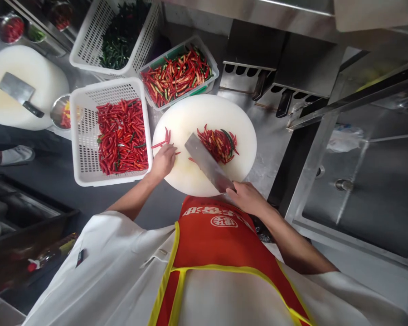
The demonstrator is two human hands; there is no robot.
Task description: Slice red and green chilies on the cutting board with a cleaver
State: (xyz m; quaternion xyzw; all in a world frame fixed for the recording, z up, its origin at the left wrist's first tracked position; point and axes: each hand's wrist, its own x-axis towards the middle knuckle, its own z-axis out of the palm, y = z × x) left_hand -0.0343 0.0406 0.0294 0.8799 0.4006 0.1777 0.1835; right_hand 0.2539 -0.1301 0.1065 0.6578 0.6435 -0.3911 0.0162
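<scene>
Grey cleaver point(207, 164) gripped in right hand point(246, 197), blade angled across round white board point(204, 113). Curled left hand point(163, 160) presses red chillies point(165, 138). Steel counter point(272, 136) beneath

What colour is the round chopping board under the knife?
The chopping board is white, clearest in the head view.

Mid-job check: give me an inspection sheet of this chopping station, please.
Surface: round white cutting board on a steel counter.
Job's things: red chilli pile on the board; cleaver blade over the board beside it.
Clutter: white basket of red chillies, tub of mixed chillies, basket of green chillies, second board with another cleaver.
Grippers: left hand rests on a few loose chillies; right hand grips the cleaver handle.
Cables: nothing seen.
Surroundings: sink at right.
</scene>
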